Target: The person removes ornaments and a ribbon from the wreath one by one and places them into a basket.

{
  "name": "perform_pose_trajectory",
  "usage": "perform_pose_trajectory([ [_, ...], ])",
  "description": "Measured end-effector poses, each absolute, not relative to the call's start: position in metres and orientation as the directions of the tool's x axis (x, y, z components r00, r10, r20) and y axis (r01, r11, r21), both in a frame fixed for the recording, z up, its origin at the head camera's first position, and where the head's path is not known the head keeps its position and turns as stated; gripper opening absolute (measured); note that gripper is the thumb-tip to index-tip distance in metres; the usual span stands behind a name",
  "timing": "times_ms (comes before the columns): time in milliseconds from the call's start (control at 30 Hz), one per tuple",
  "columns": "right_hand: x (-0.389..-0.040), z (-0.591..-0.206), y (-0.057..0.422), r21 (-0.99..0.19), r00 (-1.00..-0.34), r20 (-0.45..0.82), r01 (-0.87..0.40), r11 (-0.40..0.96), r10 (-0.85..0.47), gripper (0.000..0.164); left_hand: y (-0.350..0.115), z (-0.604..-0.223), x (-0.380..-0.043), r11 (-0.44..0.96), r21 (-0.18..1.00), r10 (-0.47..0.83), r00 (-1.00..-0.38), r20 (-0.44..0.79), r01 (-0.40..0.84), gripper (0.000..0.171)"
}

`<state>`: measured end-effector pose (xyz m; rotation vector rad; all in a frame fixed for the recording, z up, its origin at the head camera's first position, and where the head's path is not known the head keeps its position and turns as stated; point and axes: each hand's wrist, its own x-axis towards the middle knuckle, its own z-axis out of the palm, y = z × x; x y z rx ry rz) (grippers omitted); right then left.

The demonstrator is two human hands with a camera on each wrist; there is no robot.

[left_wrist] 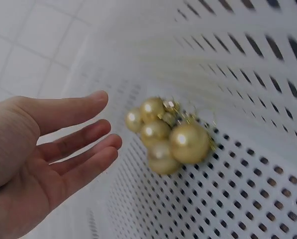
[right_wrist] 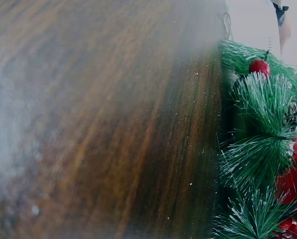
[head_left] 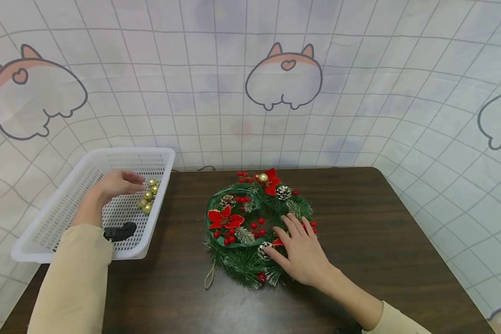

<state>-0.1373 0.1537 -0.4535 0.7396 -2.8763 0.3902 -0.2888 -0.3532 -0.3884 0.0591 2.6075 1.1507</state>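
Observation:
A green Christmas wreath with red poinsettias, pinecones and red berries lies on the table. One gold ball sits on the wreath's upper poinsettia. My right hand rests on the wreath's right side with its fingers spread. Over the white plastic basket reaches my left hand, its fingers and thumb apart and nothing between them. Just beyond those fingertips, several gold balls lie in a cluster on the basket's perforated floor. The right wrist view catches the wreath's frosted needles at its right edge.
The basket stands at the left of the dark wooden table. Black straps of the left wrist camera show above the basket. A twine loop sticks out from the wreath's lower left. A white grid-patterned curtain hangs behind the table.

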Motion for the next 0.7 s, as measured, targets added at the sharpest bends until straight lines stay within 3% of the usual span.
perform_pose_trajectory([
  [200,-0.137,-0.454,0.154,-0.223,-0.867,0.210,-0.492,0.841,-0.452,0.067,-0.336,-0.365,-0.291,0.737,0.676,0.159,-0.971,-0.181,-0.005,0.054],
  [700,-0.136,-0.454,0.153,-0.232,-0.869,0.208,-0.490,0.840,-0.449,0.069,-0.283,-0.327,-0.295,0.681,0.722,0.188,-0.982,-0.015,0.120,0.043],
])
